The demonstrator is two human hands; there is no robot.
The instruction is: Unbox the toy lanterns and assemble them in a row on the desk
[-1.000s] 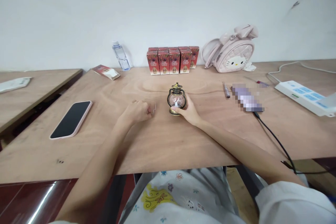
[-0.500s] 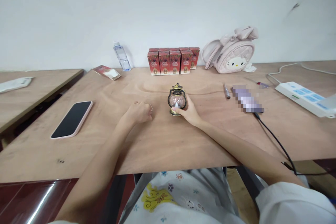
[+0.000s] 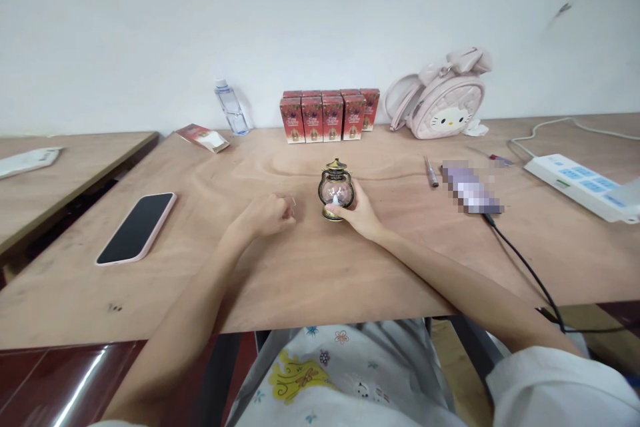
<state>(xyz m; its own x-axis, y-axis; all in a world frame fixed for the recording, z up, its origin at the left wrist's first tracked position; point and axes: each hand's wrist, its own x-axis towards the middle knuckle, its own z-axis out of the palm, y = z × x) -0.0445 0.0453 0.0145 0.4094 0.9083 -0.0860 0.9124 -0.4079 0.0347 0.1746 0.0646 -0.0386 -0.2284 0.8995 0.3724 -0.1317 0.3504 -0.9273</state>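
- Far to the left of the lantern, a phone (image 3: 136, 227) lies flat and screen-up on the desk (image 3: 310, 273), well apart from both hands.
- Just left of the lantern, the left hand (image 3: 266, 215) rests on the desk. Its grip is curled shut in a loose fist, pinching a thin wire piece (image 3: 293, 203) that pokes out toward the lantern, near it but apart.
- The lantern (image 3: 337, 188) stands upright mid-desk, gold and black with a clear globe. A row of red boxes (image 3: 327, 116) stands well behind it at the wall.
- The right hand (image 3: 361, 215) comes in from the lantern's right. Its grip is closed around the base and lower globe, likely to keep the lantern upright and steady, with the forearm propped on the desk.
- Further right of the lantern lie a slim tool (image 3: 431, 171) and a power strip (image 3: 580, 185), both out of reach of the grip.
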